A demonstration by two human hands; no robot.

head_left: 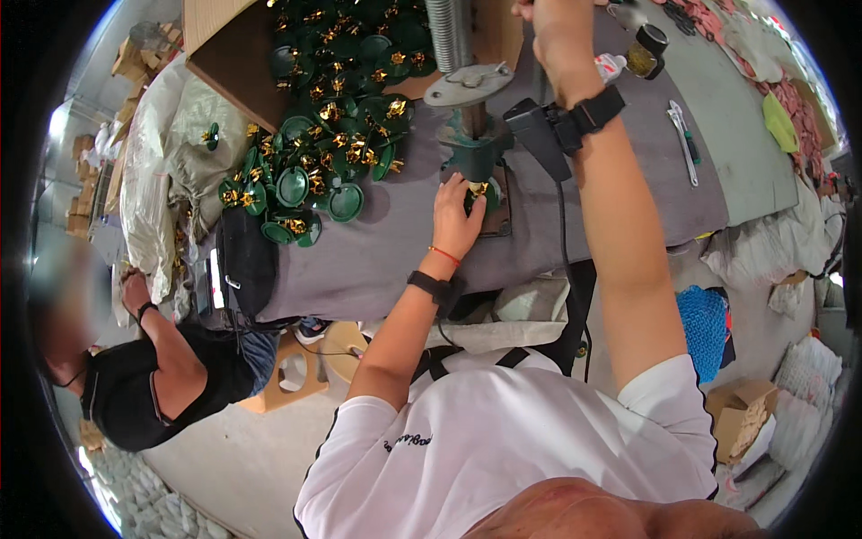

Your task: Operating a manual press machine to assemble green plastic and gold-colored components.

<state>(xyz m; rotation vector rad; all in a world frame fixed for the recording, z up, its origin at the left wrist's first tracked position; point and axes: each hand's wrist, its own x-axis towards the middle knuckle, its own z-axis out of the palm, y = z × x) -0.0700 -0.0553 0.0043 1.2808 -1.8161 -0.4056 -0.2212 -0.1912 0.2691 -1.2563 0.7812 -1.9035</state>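
A hand press with a coiled spring and a green metal body stands on the table before me. Under it, my left hand pinches a green round disc with a small gold fitting, thumb and fingers close below the press head. My right hand is raised at the top edge beside the press, fingers curled round its lever; part of this hand is cut off. To the left, a heap of green discs with gold prongs spills from a cardboard box.
The table has a grey cloth. A black bag lies at its left edge; a jar and an adjustable wrench lie right. A cable hangs from my right wrist device. Another person sits at left.
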